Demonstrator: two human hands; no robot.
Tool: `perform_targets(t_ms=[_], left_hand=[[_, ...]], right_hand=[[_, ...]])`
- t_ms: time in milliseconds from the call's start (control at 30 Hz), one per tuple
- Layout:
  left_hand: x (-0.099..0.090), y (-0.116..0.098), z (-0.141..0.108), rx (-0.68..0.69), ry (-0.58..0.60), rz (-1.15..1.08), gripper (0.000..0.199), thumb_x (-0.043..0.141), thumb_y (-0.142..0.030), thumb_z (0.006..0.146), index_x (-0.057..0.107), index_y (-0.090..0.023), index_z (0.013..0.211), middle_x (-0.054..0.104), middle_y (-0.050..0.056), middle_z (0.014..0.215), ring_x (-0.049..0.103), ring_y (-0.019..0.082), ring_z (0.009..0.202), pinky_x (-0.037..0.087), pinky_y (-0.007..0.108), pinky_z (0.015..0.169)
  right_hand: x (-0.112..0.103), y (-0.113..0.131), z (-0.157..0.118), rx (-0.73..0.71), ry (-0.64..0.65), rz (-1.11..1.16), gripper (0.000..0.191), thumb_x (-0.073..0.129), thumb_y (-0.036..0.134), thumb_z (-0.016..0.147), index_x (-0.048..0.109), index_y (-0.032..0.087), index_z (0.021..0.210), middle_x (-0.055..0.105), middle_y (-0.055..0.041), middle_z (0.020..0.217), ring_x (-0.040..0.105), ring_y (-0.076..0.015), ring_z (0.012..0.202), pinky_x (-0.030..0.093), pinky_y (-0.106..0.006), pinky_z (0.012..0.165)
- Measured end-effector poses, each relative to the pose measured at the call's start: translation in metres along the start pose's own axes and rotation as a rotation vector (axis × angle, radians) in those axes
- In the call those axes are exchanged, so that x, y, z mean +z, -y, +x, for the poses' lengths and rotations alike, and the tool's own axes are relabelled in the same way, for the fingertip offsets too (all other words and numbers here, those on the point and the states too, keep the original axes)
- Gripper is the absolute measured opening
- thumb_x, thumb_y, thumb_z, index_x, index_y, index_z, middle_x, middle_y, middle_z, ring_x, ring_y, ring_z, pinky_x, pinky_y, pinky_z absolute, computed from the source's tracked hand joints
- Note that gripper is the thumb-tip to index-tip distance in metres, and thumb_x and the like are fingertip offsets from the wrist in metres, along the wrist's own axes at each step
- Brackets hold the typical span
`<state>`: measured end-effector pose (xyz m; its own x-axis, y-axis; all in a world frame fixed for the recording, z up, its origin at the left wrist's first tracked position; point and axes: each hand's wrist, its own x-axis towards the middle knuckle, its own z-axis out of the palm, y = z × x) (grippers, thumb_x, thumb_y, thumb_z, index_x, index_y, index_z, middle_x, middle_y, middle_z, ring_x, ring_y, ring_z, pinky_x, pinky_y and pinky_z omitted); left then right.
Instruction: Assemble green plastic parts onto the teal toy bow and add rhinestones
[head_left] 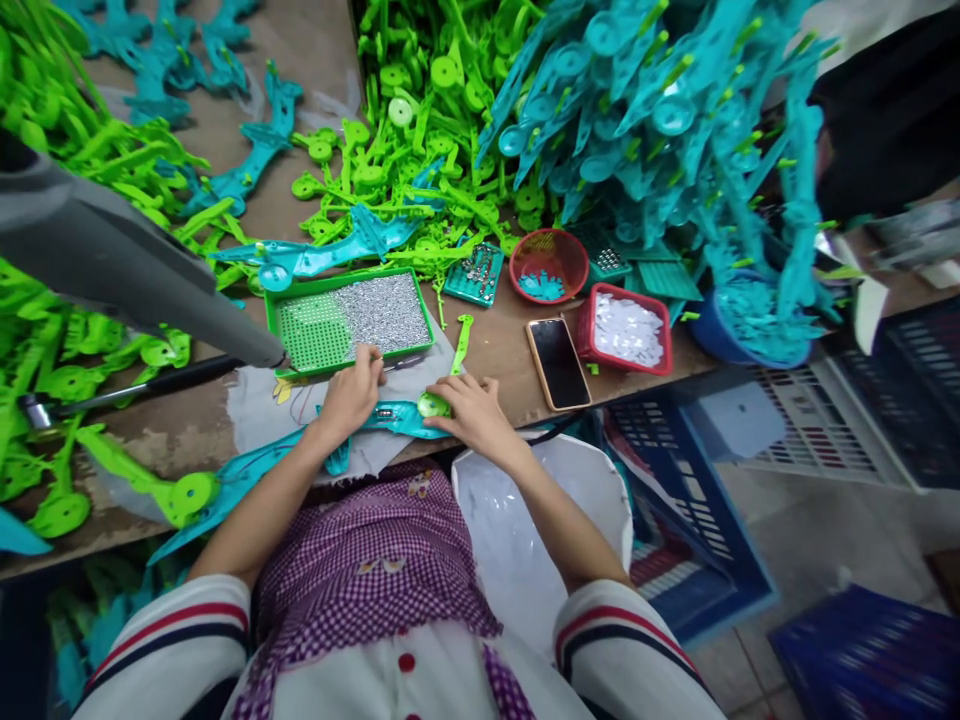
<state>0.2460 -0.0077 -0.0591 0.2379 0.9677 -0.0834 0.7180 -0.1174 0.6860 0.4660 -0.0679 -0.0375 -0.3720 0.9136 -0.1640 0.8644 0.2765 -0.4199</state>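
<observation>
My left hand (pixel 354 392) is closed in a pinch at the front rim of a green tray (pixel 280 345). Whatever its fingertips hold is too small to make out. Small silvery metal pieces (pixel 382 312) fill the tray's right part. My right hand (pixel 476 412) grips a green plastic arm (pixel 463 345) by its round end, against a teal plastic piece (pixel 401 418). This teal piece lies across a pale cloth (pixel 259 405) at the table's front edge, with a small metal part in its middle. A thin metal tool (pixel 405 364) rests beside my left fingertips.
A grey power tool (pixel 127 250) juts in from the left. Green parts (pixel 442 110) and teal parts (pixel 645 110) are heaped behind. To the right are a phone (pixel 559 365), a red bowl (pixel 549 258), a red basket (pixel 626 330) with white pieces, and a blue bucket (pixel 761 320).
</observation>
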Motion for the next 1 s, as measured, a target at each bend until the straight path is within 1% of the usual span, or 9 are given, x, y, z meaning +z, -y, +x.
perform_targets(t_ms=[67, 200, 333, 433, 500, 667, 767, 867, 1000], left_hand=[[-0.001, -0.001, -0.003, 0.037, -0.024, -0.018, 0.008, 0.039, -0.022, 0.096, 0.045, -0.022, 0.101, 0.069, 0.003, 0.081, 0.065, 0.020, 0.070, 0.049, 0.033, 0.070], [-0.013, -0.019, -0.017, 0.329, -0.046, -0.126, 0.008, 0.042, -0.022, 0.095, 0.050, -0.021, 0.095, 0.066, 0.003, 0.087, 0.064, 0.017, 0.079, 0.048, 0.029, 0.072], [-0.024, -0.044, -0.027, 0.571, 0.010, -0.245, 0.010, 0.044, -0.019, 0.096, 0.054, -0.020, 0.096, 0.064, 0.001, 0.087, 0.061, 0.012, 0.076, 0.047, 0.023, 0.068], [-0.028, -0.045, -0.027, 0.502, -0.024, -0.262, 0.008, 0.047, -0.017, 0.094, 0.054, -0.020, 0.093, 0.063, 0.000, 0.080, 0.058, 0.011, 0.068, 0.045, 0.022, 0.063], [-0.028, -0.039, -0.025, 0.421, -0.016, -0.255, 0.006, 0.050, -0.017, 0.092, 0.055, -0.019, 0.091, 0.061, -0.002, 0.076, 0.055, 0.010, 0.063, 0.043, 0.022, 0.061], [-0.025, -0.031, -0.025, 0.308, 0.043, -0.286, 0.008, 0.051, -0.023, 0.091, 0.057, -0.019, 0.088, 0.058, -0.003, 0.069, 0.049, 0.010, 0.057, 0.040, 0.023, 0.057], [-0.025, -0.032, -0.027, 0.282, 0.046, -0.326, 0.009, 0.052, -0.026, 0.091, 0.058, -0.019, 0.090, 0.058, -0.003, 0.070, 0.049, 0.010, 0.057, 0.040, 0.023, 0.056], [-0.024, -0.027, -0.027, 0.270, 0.051, -0.354, 0.012, 0.051, -0.029, 0.093, 0.059, -0.019, 0.092, 0.058, -0.002, 0.071, 0.050, 0.011, 0.059, 0.040, 0.023, 0.057], [-0.021, -0.022, -0.027, 0.284, 0.025, -0.182, 0.018, 0.048, -0.031, 0.095, 0.061, -0.018, 0.098, 0.064, 0.002, 0.082, 0.057, 0.014, 0.067, 0.045, 0.026, 0.063]], right_hand=[[0.000, -0.003, -0.005, -0.011, -0.019, 0.018, 0.043, 0.055, 0.049, 0.092, 0.061, 0.026, 0.128, 0.061, -0.0114, 0.135, 0.053, -0.0307, 0.122, 0.036, -0.045, 0.093], [-0.003, 0.006, -0.015, 0.058, -0.352, 0.157, 0.050, 0.051, 0.049, 0.094, 0.053, 0.026, 0.139, 0.050, -0.0125, 0.148, 0.045, -0.0301, 0.135, 0.036, -0.048, 0.103], [-0.006, 0.026, -0.015, -0.002, -0.314, 0.524, 0.046, 0.049, 0.053, 0.093, 0.061, 0.025, 0.128, 0.071, -0.0079, 0.113, 0.065, -0.0226, 0.104, 0.047, -0.037, 0.090], [-0.007, 0.027, -0.020, 0.062, -0.219, 0.766, 0.042, 0.046, 0.054, 0.094, 0.071, 0.020, 0.094, 0.068, -0.0015, 0.071, 0.061, -0.0143, 0.064, 0.048, -0.026, 0.065], [-0.007, 0.018, -0.022, 0.123, -0.212, 0.847, 0.043, 0.048, 0.055, 0.093, 0.069, 0.019, 0.082, 0.060, 0.0009, 0.060, 0.055, -0.0121, 0.055, 0.045, -0.024, 0.058], [-0.005, -0.003, -0.010, 0.181, -0.493, 0.775, 0.043, 0.052, 0.054, 0.090, 0.067, 0.019, 0.109, 0.069, -0.0076, 0.092, 0.065, -0.0179, 0.084, 0.051, -0.029, 0.076], [0.001, 0.001, -0.002, 0.055, -0.389, 0.744, 0.049, 0.056, 0.053, 0.089, 0.060, 0.020, 0.126, 0.067, -0.0116, 0.118, 0.064, -0.0210, 0.107, 0.049, -0.034, 0.091], [0.005, 0.010, -0.003, 0.006, -0.278, 0.676, 0.033, 0.053, 0.048, 0.092, 0.068, 0.021, 0.106, 0.071, -0.0070, 0.098, 0.065, -0.0186, 0.093, 0.049, -0.031, 0.086], [0.005, 0.014, -0.008, 0.045, -0.335, 0.665, 0.032, 0.048, 0.043, 0.096, 0.067, 0.021, 0.082, 0.067, -0.0026, 0.077, 0.061, -0.0150, 0.073, 0.046, -0.026, 0.073]])
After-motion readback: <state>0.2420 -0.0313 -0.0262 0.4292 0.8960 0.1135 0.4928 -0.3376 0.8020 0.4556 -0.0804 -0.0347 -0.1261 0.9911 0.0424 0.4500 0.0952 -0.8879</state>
